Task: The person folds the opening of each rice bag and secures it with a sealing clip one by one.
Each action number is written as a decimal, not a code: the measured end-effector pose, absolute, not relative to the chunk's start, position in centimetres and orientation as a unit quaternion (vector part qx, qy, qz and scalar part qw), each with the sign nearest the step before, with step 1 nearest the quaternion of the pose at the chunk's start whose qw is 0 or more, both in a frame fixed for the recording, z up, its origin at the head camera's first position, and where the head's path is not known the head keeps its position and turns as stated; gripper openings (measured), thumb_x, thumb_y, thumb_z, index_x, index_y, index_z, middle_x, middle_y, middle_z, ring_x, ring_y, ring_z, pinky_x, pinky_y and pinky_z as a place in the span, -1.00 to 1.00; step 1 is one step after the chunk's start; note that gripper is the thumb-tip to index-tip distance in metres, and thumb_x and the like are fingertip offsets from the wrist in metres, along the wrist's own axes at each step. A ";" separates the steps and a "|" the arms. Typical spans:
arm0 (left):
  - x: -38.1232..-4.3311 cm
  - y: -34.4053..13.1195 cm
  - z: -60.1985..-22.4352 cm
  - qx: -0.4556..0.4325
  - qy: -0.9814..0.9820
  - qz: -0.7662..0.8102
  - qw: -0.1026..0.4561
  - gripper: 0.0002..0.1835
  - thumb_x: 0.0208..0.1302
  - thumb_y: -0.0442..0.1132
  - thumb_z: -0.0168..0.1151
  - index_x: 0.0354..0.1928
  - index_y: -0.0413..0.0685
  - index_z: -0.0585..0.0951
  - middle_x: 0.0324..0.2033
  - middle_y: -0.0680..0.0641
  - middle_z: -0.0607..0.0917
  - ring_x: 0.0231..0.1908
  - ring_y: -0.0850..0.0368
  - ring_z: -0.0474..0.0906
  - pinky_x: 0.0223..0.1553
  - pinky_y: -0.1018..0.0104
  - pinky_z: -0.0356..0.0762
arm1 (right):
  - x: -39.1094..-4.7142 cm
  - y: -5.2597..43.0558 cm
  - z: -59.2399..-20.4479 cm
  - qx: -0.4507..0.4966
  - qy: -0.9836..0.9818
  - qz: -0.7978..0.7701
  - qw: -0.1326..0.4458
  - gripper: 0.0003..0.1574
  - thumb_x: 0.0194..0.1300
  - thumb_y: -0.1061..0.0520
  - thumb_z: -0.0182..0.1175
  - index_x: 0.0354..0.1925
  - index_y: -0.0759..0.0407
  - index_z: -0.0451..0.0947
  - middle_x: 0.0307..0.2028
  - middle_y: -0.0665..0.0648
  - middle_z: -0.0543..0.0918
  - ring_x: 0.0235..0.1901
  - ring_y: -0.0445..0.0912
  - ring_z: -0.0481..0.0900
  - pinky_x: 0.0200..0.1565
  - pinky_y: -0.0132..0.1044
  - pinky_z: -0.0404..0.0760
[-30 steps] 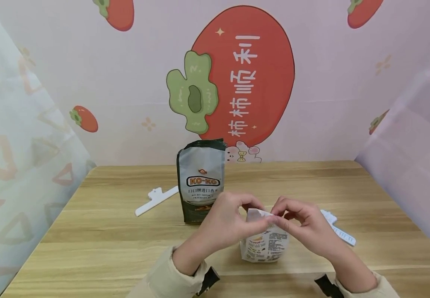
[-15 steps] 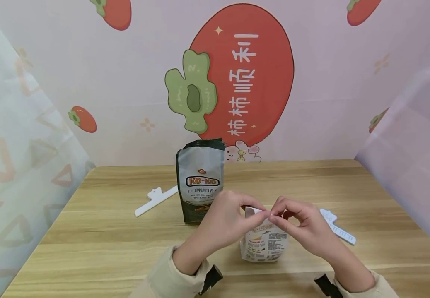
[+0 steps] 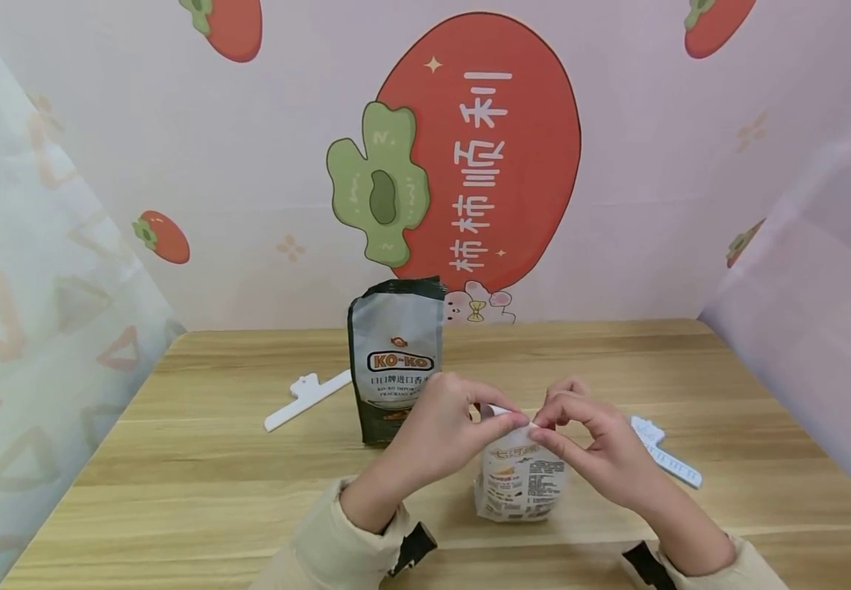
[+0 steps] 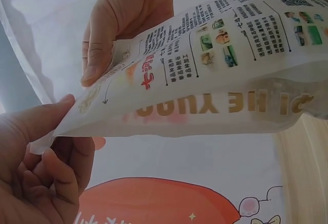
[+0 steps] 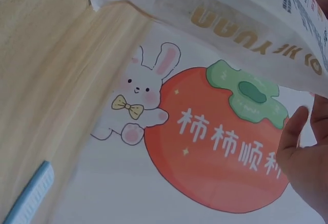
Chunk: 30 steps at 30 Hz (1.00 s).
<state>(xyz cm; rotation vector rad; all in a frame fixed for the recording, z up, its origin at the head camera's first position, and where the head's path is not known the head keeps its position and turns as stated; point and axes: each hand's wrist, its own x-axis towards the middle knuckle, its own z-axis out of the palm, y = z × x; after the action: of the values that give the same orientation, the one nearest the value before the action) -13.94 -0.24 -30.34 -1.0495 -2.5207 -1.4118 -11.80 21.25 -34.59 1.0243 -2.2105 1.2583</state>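
Note:
A white printed plastic bag (image 3: 521, 487) stands upright on the wooden table, in front of me. My left hand (image 3: 440, 434) pinches the left part of its top edge between thumb and fingers. At the same edge, the right hand (image 3: 598, 447) pinches close beside the left fingertips. Up close in the left wrist view, the left hand (image 4: 43, 157) grips a corner of the bag (image 4: 205, 70), with the right thumb lying on the printed face. The right wrist view shows gold lettering on the bag's other side (image 5: 230, 29).
A dark green and silver KO-KO rice bag (image 3: 399, 360) stands behind the left hand. Behind it to the left lies a white sealing clip (image 3: 307, 397). A light blue and white clip (image 3: 665, 451) lies right of the right hand. A printed cloth backdrop (image 3: 639, 164) rises behind the table.
The fingertips have shifted slightly left along the bag's top edge. More print below the edge shows now, and the raised flap at its left sits lower. Other items have stayed put.

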 end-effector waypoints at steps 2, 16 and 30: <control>-14.0 -0.3 -30.3 -0.342 -0.820 -0.459 0.031 -0.93 0.20 -0.23 0.43 -0.33 -0.05 0.82 -0.47 0.07 0.80 -0.52 0.41 0.48 -0.48 0.49 0.47 | -11.6 21.4 -34.3 0.360 -0.799 0.439 0.198 -0.55 0.06 0.49 0.37 -0.36 -0.07 0.57 -0.40 -0.12 0.49 -0.16 -0.22 0.34 -0.21 -0.34 0.37; -14.2 -0.7 -30.0 -0.356 -0.801 -0.482 0.004 -0.92 0.17 -0.21 0.46 -0.38 -0.07 0.81 -0.52 0.04 0.79 -0.60 0.30 0.48 -0.57 0.53 0.35 | -10.9 22.2 -34.3 0.346 -0.812 0.435 0.178 -0.58 0.09 0.42 0.39 -0.45 -0.10 0.51 -0.51 -0.12 0.39 -0.43 -0.26 0.30 -0.48 -0.41 0.31; -14.0 -1.0 -30.1 -0.357 -0.805 -0.475 0.008 -0.93 0.16 -0.24 0.46 -0.39 -0.08 0.81 -0.49 0.02 0.80 -0.58 0.44 0.48 -0.54 0.53 0.40 | -10.2 22.0 -34.9 0.371 -0.799 0.407 0.242 -0.69 0.13 0.34 0.39 -0.35 -0.06 0.58 -0.50 -0.18 0.40 -0.33 -0.29 0.24 -0.41 -0.44 0.26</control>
<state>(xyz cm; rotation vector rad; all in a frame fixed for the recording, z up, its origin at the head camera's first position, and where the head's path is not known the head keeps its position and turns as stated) -13.99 -1.03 -30.12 -1.1156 -2.5153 -1.4840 -10.19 22.00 -34.93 1.0128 -2.1838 1.1136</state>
